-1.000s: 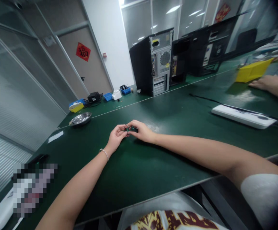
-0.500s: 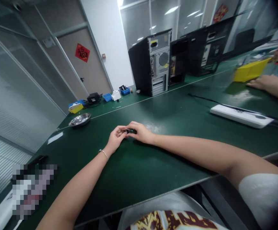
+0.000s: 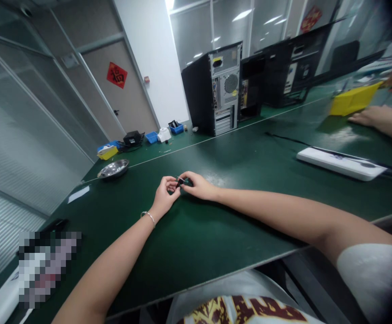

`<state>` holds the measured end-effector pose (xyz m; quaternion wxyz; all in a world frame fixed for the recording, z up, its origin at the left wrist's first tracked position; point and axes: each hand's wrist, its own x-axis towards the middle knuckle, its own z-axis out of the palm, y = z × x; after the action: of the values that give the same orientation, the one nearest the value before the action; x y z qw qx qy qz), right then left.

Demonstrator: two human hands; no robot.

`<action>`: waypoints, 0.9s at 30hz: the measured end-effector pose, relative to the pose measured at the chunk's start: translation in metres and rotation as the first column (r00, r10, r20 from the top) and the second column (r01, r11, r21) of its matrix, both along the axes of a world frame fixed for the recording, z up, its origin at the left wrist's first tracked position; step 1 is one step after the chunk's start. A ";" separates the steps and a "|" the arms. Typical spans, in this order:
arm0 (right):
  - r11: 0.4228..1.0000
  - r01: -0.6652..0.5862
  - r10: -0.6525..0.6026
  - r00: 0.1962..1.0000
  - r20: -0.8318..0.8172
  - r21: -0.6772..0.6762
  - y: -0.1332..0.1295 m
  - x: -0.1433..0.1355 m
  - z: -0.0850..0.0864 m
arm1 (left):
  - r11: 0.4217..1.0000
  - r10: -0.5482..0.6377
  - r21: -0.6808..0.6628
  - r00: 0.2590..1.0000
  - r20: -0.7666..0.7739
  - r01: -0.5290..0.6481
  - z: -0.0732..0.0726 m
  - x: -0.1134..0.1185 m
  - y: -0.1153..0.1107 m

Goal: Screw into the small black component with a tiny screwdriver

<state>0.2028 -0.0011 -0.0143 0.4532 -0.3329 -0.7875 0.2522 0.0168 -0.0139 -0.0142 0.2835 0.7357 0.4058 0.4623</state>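
Over the green table [image 3: 169,252], my left hand [image 3: 165,194] and my right hand [image 3: 198,185] meet at the fingertips. Between them is a small black piece [image 3: 180,183] with a thin pale edge or strip, too small to name. The left thumb and fingers are closed on its lower left side. My right thumb and forefinger pinch it from the other side, the remaining right fingers curled. Parts of the piece are hidden by the fingers. A shallow metal bowl [image 3: 114,168] stands to the left, beyond my left hand.
Computer cases [image 3: 212,90] line the back. A white power strip [image 3: 341,164] with a black cable lies right. Another person's hand [image 3: 373,116] rests beside a yellow bin [image 3: 354,100]. Small blue trays [image 3: 151,137] stand at the far left; a blurred-out item [image 3: 49,270] lies near left.
The small black piece has turned between my fingers and now stands more upright. My left fingers have opened slightly around it; my right hand stays in nearly the same place.
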 end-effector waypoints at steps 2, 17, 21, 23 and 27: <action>1.000 0.001 -0.002 1.000 -0.006 -0.028 -0.001 0.000 0.001 | 0.999 0.018 0.038 0.999 -0.029 -0.016 0.002 0.002 -0.003; 0.993 -0.024 0.017 0.998 -0.060 -0.117 -0.001 -0.005 0.000 | 0.991 0.072 0.123 0.987 -0.143 -0.054 0.007 0.003 -0.008; 0.960 -0.030 0.003 0.995 -0.096 -0.278 -0.002 -0.005 0.003 | 0.992 0.061 0.118 0.989 -0.132 -0.046 0.005 0.002 -0.006; 0.932 -0.041 -0.008 0.991 -0.135 -0.359 -0.002 -0.005 0.004 | 0.995 0.036 0.100 0.992 -0.122 -0.024 0.004 0.002 -0.005; 0.888 -0.088 -0.020 0.973 -0.230 -0.451 -0.001 -0.005 0.006 | 0.997 0.003 0.080 0.991 -0.137 0.008 0.005 0.000 -0.003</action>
<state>0.1978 -0.0023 -0.0079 0.4447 -0.3850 -0.6544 0.4752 0.0169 -0.0169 -0.0088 0.2257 0.7771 0.4043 0.4263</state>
